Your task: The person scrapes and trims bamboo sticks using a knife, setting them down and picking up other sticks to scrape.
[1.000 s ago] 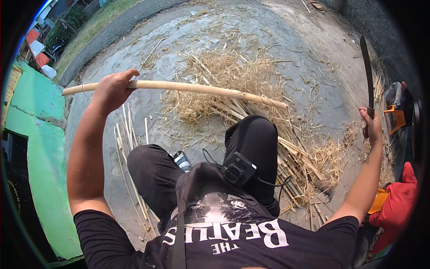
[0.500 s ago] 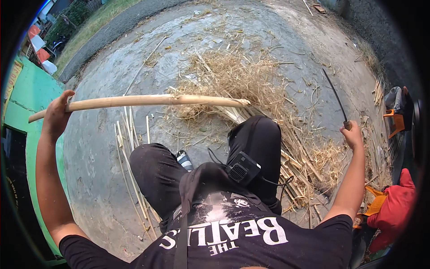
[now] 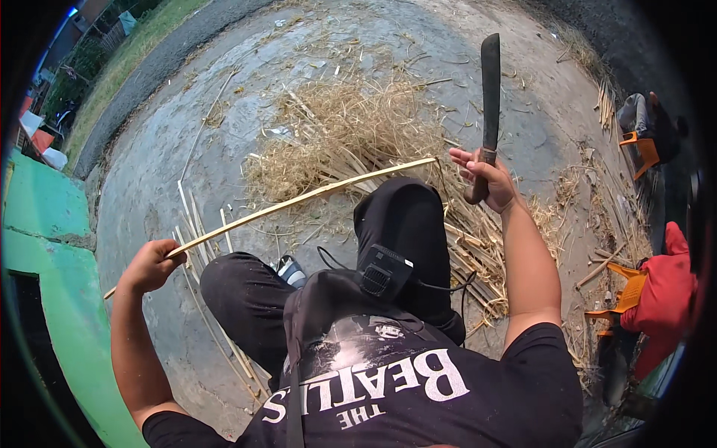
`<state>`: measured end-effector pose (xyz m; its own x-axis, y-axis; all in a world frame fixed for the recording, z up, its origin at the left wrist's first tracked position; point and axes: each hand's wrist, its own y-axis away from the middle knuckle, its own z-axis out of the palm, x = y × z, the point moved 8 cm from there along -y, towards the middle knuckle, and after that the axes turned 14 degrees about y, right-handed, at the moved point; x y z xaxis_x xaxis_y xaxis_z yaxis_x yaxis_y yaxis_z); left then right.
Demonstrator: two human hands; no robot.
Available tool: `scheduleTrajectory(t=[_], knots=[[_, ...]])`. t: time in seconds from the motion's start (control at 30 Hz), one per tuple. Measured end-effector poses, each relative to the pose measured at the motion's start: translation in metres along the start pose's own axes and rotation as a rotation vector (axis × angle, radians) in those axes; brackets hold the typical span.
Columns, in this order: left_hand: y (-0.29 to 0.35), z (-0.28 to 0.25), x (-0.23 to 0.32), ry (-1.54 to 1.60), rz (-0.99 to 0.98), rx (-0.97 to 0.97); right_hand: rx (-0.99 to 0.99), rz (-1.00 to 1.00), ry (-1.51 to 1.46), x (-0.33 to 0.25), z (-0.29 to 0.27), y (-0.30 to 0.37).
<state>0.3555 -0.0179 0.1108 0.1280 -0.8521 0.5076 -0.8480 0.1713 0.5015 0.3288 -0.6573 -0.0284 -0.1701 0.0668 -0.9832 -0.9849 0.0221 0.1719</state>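
Observation:
My left hand (image 3: 151, 265) is closed around one end of a long pale bamboo stick (image 3: 299, 200), which runs up and to the right over my knees toward the straw heap. In my right hand (image 3: 484, 178) I grip the wooden handle of a long dark machete (image 3: 490, 86), its blade pointing straight up. The stick's far tip ends just left of that hand. I sit with black trousers, knees bent, above a pile of dry shavings and split strips (image 3: 351, 131).
A green painted ledge (image 3: 52, 261) runs along my left. Thin split strips (image 3: 196, 224) lie on the concrete by my left leg. At the right edge are orange stools (image 3: 627, 291), a person in red (image 3: 661, 287), and another seated person (image 3: 644, 119).
My left hand dropped lower and nearer with the stick, which now slants up to the right. My right hand swung the machete inward, blade now upright near the stick's tip.

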Motion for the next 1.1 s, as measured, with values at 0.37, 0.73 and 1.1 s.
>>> scheduleTrajectory(t=[0.37,0.73,1.1], knots=[[0.028,-0.073,0.051,-0.598,0.561,0.591,-0.134,0.175,0.021,0.055,0.025,-0.027],[0.018,-0.072,0.054,-0.693,0.638,0.649,0.033,-0.098,-0.334,0.003,0.011,-0.046],[0.020,-0.066,0.107,-0.923,0.907,0.862,0.085,0.010,-0.307,0.042,0.006,-0.067]])
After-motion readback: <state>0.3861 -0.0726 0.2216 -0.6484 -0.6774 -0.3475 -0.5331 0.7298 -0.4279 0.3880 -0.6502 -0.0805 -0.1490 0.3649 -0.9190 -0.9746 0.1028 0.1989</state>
